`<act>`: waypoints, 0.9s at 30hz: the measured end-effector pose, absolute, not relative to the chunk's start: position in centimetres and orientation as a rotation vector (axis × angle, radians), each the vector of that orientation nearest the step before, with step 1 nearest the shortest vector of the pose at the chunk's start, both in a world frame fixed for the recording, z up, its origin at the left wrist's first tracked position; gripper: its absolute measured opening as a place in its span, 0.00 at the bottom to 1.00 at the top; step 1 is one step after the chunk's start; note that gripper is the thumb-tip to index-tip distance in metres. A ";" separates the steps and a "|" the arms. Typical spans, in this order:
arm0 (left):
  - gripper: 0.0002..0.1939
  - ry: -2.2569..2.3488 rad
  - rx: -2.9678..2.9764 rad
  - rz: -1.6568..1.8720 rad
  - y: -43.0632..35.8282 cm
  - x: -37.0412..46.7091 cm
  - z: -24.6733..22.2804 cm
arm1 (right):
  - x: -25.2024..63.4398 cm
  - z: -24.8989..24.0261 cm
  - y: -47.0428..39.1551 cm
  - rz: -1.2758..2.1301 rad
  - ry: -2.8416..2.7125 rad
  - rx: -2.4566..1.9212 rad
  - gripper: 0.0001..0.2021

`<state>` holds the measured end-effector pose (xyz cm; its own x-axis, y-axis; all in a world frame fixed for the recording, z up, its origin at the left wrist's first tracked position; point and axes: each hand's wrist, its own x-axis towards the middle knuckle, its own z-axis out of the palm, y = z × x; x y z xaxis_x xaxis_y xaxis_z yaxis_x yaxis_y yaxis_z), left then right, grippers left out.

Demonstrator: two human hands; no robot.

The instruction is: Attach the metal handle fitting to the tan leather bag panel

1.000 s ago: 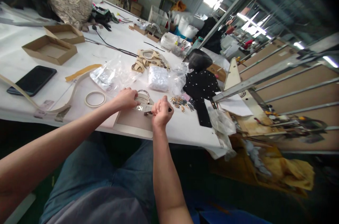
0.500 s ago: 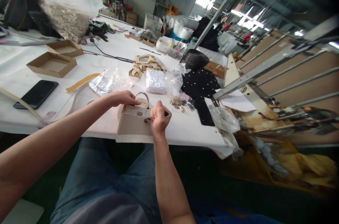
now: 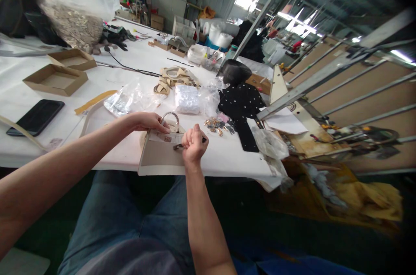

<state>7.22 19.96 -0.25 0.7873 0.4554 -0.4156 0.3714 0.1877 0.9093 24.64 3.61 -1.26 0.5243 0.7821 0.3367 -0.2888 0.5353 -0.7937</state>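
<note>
A pale beige bag-like piece (image 3: 159,156) lies at the table's front edge, with a curved handle (image 3: 172,115) standing up behind it. My left hand (image 3: 155,122) pinches the piece's upper edge beside the left foot of the handle. Just to the right, my right hand (image 3: 195,143) is closed in a fist round a dark tool (image 3: 177,147), whose tip shows left of the fist over the piece. A strip with a small printed square (image 3: 167,139) lies along the upper part of the piece. Small gold and grey metal parts (image 3: 216,126) are heaped right of my right hand.
A black phone (image 3: 35,117) and two cardboard trays (image 3: 55,80) are on the left. Behind my hands are clear plastic bags (image 3: 128,98), a white packet (image 3: 186,98) and beige straps (image 3: 177,76). Black dotted fabric (image 3: 241,104) and a metal bar (image 3: 292,93) stand to the right.
The whole view has shifted slightly, so the table items appear a little further left. Both hands keep nearly the same hold on the piece and the tool.
</note>
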 end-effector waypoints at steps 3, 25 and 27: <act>0.38 0.749 1.412 -0.010 19.7 7.2 0.2 | 24.8 -1.4 4.0 0.721 -0.755 -0.748 0.35; 0.33 0.655 1.162 -0.123 20.4 6.1 -3.9 | 23.3 -0.3 4.3 0.676 -0.785 -0.888 0.36; 0.32 0.663 1.148 -0.108 20.3 5.9 -4.1 | 23.0 0.1 4.8 0.653 -0.796 -0.843 0.37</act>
<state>5.93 20.34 -4.07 0.8057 0.2488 -0.5375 0.4067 0.4273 0.8075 22.96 4.83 0.14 0.5437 0.7654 0.3443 -0.1880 0.5108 -0.8389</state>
